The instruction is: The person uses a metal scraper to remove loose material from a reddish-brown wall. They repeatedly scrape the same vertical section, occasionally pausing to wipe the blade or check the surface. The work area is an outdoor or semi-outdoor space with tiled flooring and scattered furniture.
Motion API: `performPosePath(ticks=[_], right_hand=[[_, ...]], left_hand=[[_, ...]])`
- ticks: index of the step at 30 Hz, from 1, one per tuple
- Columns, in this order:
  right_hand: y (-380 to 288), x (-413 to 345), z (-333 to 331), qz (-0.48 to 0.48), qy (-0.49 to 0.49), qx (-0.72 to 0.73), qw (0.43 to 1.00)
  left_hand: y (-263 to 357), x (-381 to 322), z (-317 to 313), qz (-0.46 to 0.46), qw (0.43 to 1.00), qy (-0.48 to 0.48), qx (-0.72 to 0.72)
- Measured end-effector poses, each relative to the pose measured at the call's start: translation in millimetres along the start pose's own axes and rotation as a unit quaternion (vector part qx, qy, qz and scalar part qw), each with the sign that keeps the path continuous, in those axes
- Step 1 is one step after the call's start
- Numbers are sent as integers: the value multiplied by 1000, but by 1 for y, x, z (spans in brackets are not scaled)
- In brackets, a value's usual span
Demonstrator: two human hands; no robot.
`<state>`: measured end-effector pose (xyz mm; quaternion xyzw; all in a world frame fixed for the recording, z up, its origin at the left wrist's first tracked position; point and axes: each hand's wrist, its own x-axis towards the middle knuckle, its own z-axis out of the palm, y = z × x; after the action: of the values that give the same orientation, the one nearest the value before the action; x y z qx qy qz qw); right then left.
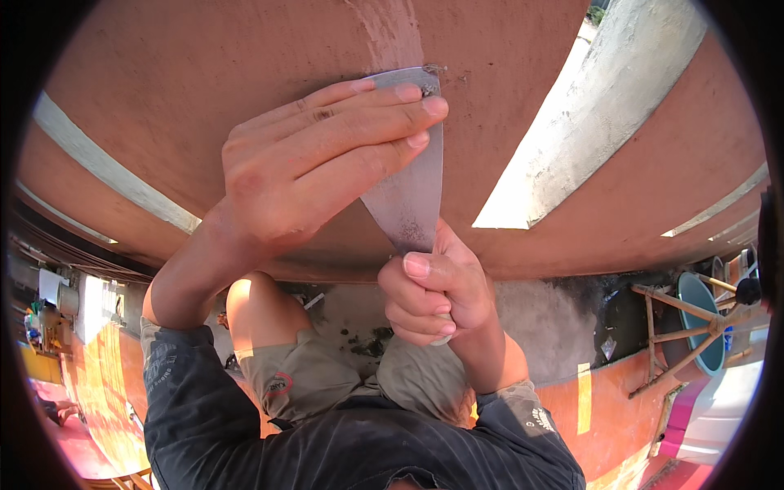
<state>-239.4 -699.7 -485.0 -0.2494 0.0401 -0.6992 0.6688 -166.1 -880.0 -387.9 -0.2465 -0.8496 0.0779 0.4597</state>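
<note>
My right hand (438, 294) is closed around the handle of a wide metal putty knife (409, 208), its blade pointing away from me. The flat of the blade lies close against a reddish-brown wall surface (294, 55). Across the blade's upper part rest the fingers of my left hand (318, 153), extended and lying side by side. Small grey crumbs show at the blade's far right corner. Beyond the blade's edge runs a lighter, smeared streak (395, 30) on the surface.
To the right, a slanted opening with a pale edge (588, 122) cuts the wall. A teal basin (701, 324) stands by a bamboo frame (680, 337) at lower right. Part of another person's hand (64, 411) shows at far left. Stained concrete floor (533, 324) lies below.
</note>
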Motion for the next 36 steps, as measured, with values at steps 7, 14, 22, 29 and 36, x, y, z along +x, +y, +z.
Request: performPosePath(ticks=[7, 14, 22, 29, 36], right_hand=[[5, -7, -1, 10, 29, 14, 999], [2, -3, -6, -7, 1, 21, 1000], [2, -9, -1, -1, 15, 4, 1000], [-5, 1, 2, 3, -9, 20, 1000], [-4, 3, 5, -10, -7, 22, 1000]], left_hand=[[5, -9, 3, 2, 1000, 2, 10], [4, 1, 1, -7, 1000, -8, -12], [3, -1, 5, 6, 1000, 4, 0], [3, 5, -4, -7, 1000, -8, -8], [-4, 11, -6, 1, 1000, 11, 4]])
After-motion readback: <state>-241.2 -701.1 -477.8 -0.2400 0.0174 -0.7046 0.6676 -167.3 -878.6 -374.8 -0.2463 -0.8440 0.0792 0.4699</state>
